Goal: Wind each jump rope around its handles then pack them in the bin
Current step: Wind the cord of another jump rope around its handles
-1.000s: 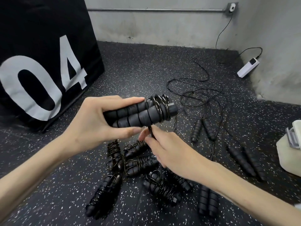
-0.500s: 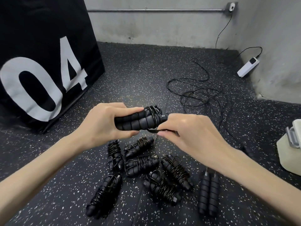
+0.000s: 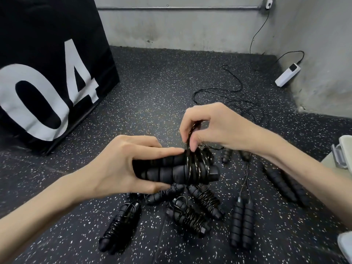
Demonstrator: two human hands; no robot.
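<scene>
Closest to the camera, a pile of wound ropes sits on the speckled floor. Above it the left hand grips a pair of handles side by side, while the right hand pinches the cord (pulled up taut over the coils). Loose rope lies farther back.

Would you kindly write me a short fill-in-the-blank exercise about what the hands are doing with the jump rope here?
1. The left hand holds two black ____ side by side.
2. The right hand pinches the black ____ above the handles.
3. The big black box bears the white number ____.
4. The wound jump ropes lie on the speckled ____.

Missing words: handles; cord; 04; floor
</scene>
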